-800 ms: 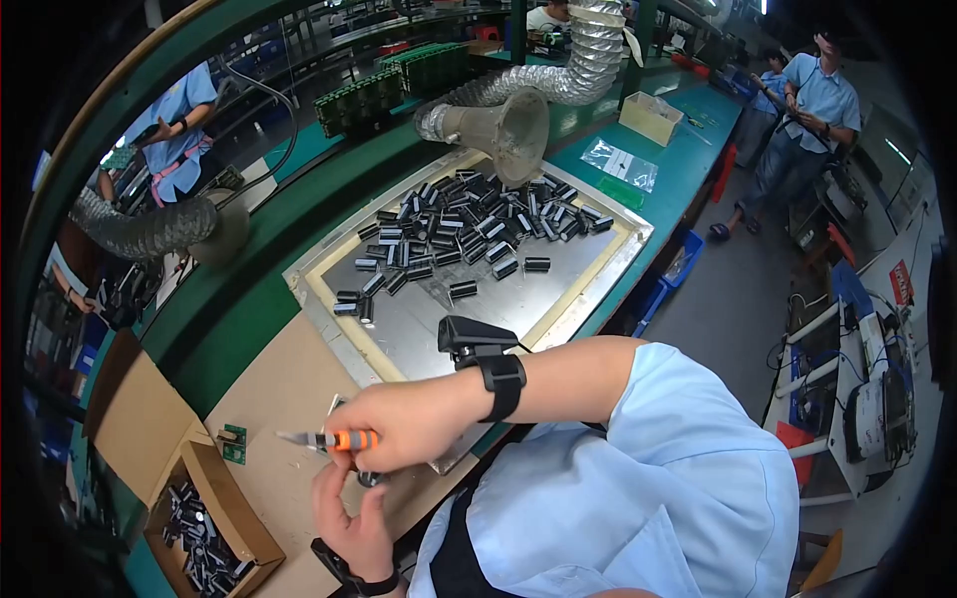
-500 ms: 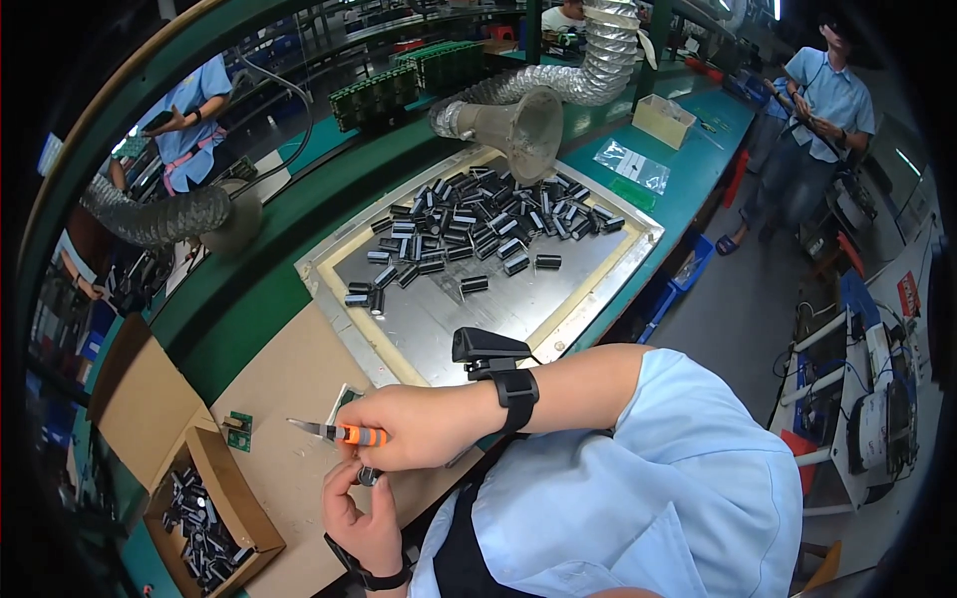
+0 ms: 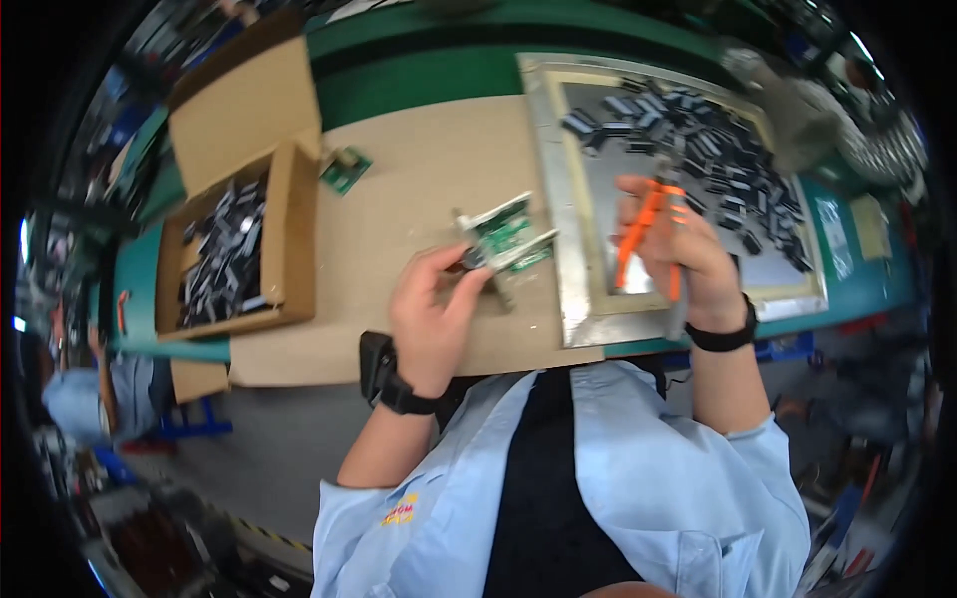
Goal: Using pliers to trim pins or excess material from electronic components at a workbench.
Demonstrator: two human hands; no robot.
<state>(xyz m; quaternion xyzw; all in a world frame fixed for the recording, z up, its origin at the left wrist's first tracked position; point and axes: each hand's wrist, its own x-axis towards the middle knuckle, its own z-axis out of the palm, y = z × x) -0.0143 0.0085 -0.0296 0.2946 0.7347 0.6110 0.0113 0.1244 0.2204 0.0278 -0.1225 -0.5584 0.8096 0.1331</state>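
Observation:
My left hand (image 3: 434,314) pinches a small dark capacitor (image 3: 472,258) between thumb and fingertips. It is at the left end of a green circuit board (image 3: 506,235) with pale rails along its sides; whether the capacitor touches the board I cannot tell. Over the left part of a framed metal tray, my right hand (image 3: 690,249) is closed around orange-handled pliers (image 3: 641,231), their jaws pointing away from me and smeared by motion. Beyond that hand, many black capacitors (image 3: 710,149) lie heaped on the tray (image 3: 581,327).
An open cardboard box (image 3: 296,234) full of dark capacitors stands at the left. Near it lies a small green board (image 3: 346,170) on the brown sheet (image 3: 419,149) covering the bench. A silvery duct (image 3: 877,140) reaches in at the far right. Another person (image 3: 85,399) is at the left.
My view has swung left. My right hand has moved away from my left, carrying the pliers over the tray. My left hand, still pinching the capacitor, is now at the railed board.

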